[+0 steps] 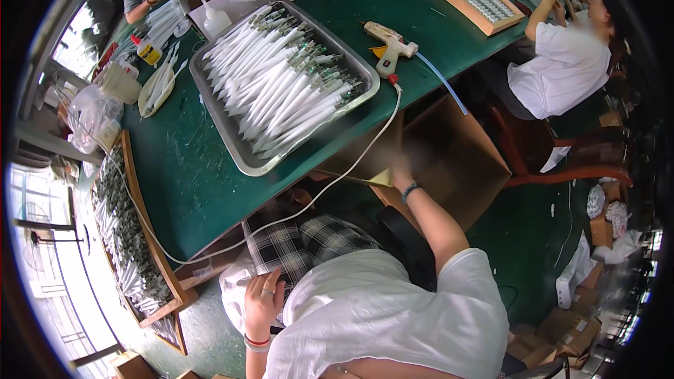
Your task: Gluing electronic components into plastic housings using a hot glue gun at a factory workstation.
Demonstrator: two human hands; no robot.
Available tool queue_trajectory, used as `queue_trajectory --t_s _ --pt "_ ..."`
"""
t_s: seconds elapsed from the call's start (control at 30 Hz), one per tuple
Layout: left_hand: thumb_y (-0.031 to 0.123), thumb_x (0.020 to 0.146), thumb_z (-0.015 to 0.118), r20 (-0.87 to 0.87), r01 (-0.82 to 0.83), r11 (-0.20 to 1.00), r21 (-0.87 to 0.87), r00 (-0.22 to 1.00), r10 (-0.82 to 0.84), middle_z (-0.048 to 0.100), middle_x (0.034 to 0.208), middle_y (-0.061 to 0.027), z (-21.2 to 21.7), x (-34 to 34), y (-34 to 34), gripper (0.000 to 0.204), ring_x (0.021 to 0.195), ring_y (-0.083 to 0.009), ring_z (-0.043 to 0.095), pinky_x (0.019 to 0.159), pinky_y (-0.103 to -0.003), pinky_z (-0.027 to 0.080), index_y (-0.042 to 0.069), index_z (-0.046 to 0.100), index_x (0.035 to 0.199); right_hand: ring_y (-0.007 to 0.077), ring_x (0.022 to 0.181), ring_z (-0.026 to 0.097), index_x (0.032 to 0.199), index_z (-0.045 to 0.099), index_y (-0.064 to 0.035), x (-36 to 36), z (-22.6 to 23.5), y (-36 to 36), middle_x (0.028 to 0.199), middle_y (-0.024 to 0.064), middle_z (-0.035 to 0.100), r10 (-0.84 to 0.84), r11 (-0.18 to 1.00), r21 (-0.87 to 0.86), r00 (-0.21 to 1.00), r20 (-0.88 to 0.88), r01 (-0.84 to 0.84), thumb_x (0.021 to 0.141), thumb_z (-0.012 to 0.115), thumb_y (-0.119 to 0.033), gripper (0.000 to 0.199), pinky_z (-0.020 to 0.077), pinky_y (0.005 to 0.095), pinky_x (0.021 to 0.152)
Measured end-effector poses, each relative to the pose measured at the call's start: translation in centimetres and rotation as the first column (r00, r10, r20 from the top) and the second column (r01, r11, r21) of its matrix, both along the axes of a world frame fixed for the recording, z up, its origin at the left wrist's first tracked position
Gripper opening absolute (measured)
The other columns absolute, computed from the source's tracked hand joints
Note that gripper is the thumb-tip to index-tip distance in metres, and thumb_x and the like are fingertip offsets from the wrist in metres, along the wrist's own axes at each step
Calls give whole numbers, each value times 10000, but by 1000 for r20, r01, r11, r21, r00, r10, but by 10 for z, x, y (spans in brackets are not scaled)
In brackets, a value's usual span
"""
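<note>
My left hand (263, 302), with a ring and a red wristband, rests palm down near my lap beside white cloth (239, 277). Its fingers lie loosely apart, with nothing visible in them. Below the table edge, my right hand (401, 174) reaches down at the open cardboard box (460, 161). Blur smears its fingers, so any grip is unclear. Close beside that hand is a pale yellow piece (381, 179). On the table above, a metal tray (249, 165) holds many white pointed sticks (274, 77) with dark green, glittery ends.
A glue gun (388, 49) lies right of the tray; its white cord (337, 179) hangs across my front. A wooden frame of bundled pieces (133, 238) stands left. Glue bottles (147, 50) sit at back left. Co-workers sit across and at right, near a chair (554, 147).
</note>
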State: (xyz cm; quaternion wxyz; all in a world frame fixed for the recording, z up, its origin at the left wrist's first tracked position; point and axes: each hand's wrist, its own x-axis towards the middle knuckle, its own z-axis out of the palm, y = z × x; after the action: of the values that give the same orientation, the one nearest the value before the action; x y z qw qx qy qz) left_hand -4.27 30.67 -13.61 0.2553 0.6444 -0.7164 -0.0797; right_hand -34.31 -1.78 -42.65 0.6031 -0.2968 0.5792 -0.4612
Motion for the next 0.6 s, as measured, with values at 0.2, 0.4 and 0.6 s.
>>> queue_trajectory --t_s 0.2,0.4,0.6 --pt "30 710 622 9 -125 982 142 992 125 607 793 -139 -13 8 21 336 695 -306 586 613 -371 464 13 544 1036 378 986 519 1155 470 -51 128 17 -5 1130 198 535 321 943 106 772 -549 -317 884 384 -352 414 409 418 822" --pt "41 729 620 0 -151 964 217 988 155 610 797 -129 -31 6 22 368 727 -284 588 654 -361 462 21 539 1087 358 1068 501 1094 498 49 109 -58 -45 1154 240 517 174 984 141 759 -628 -109 835 492 -359 484 426 416 836" --pt "66 735 620 -26 -154 961 232 986 164 613 826 -129 -23 9 16 360 733 -286 577 674 -365 462 14 539 1082 313 1018 519 1099 508 24 115 -69 -46 1099 194 545 321 939 264 842 -434 -222 859 457 -369 464 422 392 838"
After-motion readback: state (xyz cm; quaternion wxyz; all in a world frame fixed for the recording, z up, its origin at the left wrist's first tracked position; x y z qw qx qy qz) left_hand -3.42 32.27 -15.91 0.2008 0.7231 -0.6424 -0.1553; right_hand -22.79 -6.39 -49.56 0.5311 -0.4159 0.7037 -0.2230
